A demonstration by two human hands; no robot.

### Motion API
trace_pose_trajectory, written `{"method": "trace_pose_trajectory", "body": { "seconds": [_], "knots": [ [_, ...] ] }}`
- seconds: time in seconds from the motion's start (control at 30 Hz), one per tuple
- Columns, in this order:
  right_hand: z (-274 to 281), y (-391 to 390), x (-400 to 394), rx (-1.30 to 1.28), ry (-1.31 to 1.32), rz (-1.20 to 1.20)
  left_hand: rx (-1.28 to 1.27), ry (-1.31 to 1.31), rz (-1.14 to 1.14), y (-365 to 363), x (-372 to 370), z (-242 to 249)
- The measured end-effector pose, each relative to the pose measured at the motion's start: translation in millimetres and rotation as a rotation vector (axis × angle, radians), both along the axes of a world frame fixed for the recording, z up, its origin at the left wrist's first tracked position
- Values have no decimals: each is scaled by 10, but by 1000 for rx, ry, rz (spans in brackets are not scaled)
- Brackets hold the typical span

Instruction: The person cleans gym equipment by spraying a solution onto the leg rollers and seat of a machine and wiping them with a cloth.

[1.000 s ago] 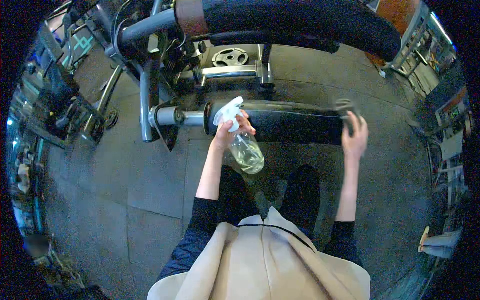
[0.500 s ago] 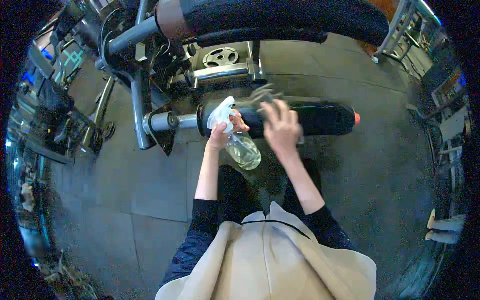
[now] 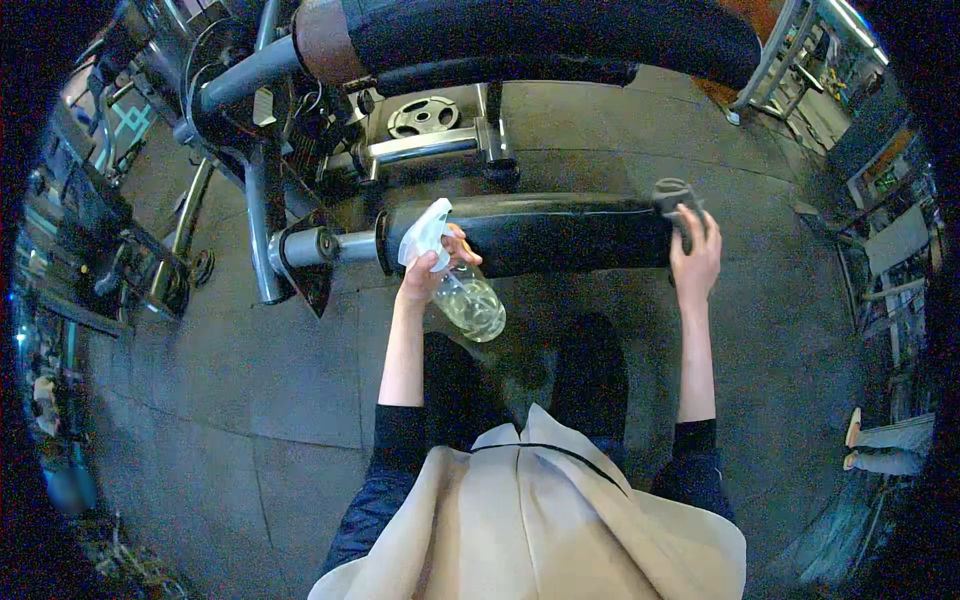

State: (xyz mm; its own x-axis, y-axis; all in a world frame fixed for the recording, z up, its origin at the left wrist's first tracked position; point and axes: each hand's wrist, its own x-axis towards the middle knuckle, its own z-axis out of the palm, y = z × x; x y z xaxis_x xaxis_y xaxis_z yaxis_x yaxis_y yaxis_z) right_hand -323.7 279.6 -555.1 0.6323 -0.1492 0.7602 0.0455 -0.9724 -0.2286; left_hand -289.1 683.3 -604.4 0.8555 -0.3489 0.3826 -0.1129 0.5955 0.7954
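Note:
My left hand (image 3: 428,270) is closed round the neck of a spray bottle (image 3: 470,305) with a white trigger head and pale yellowish liquid inside. The bottle tilts, its base toward the lower right. My right hand (image 3: 697,258) presses a dark grey cloth (image 3: 674,194) on the right end of a black padded roller (image 3: 570,235). Part of the cloth is hidden under the fingers. The roller lies crosswise in front of me, joined at its left to a grey metal arm (image 3: 355,247) of a gym machine.
A larger black pad (image 3: 540,40) runs above the roller. Behind lies a weight plate (image 3: 423,118) near a metal frame foot (image 3: 425,147). Dark rubber mats (image 3: 300,380) cover the floor. Another person's legs (image 3: 890,447) show at the right edge.
My right hand has moved right with the cloth, from the middle of the roller to its right end. The left hand still holds the bottle, nearly in place.

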Motion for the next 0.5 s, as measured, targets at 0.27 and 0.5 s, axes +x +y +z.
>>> {"method": "trace_pose_trajectory", "body": {
  "seconds": [0.27, 0.5],
  "knots": [
    [40, 1080, 235, 85, 14, 42, 34, 35, -7, 14, 36, -8],
    [-46, 2376, 103, -142, -51, 316, 44, 81, 58, 8, -16, 21]
  ]
}}
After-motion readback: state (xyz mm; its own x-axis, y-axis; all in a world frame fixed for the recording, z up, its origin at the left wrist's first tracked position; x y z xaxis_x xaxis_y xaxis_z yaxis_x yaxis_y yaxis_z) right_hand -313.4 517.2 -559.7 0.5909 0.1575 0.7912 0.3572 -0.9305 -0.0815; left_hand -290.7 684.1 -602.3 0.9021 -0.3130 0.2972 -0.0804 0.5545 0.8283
